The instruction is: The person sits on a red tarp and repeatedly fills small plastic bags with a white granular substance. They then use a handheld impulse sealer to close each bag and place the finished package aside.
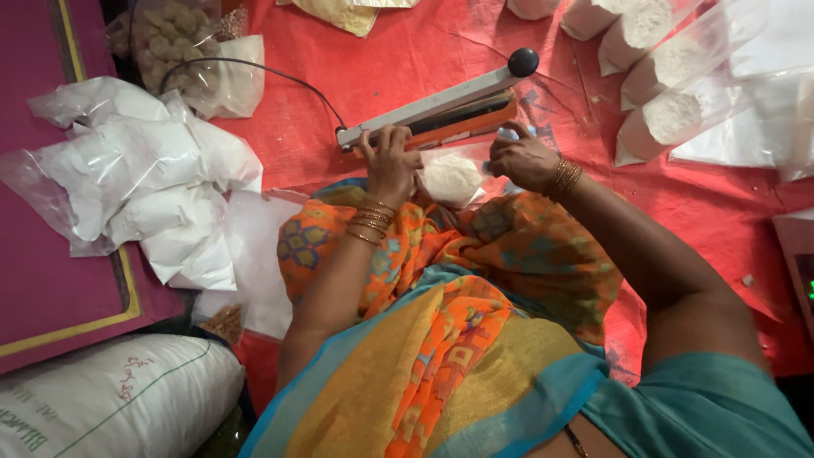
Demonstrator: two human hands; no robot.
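Both hands, left hand (392, 163) and right hand (523, 159), grasp a flour pouch (452, 176) under the raised-arm heat sealer (437, 108); sealed bags (144, 182) pile at nine o'clock, open filled bags (666, 64) at one o'clock.

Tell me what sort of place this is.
Likely a small home or cottage packing spot on the floor: a heat sealer on a red mat, filled clear bags of white powder, and a large sack.

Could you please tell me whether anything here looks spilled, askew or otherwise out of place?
Nothing stands out. Both hands, left hand and right hand, hold a clear bag of white powder at the sealer, whose arm is raised. The filled bags on the red sheet show no spilled powder.
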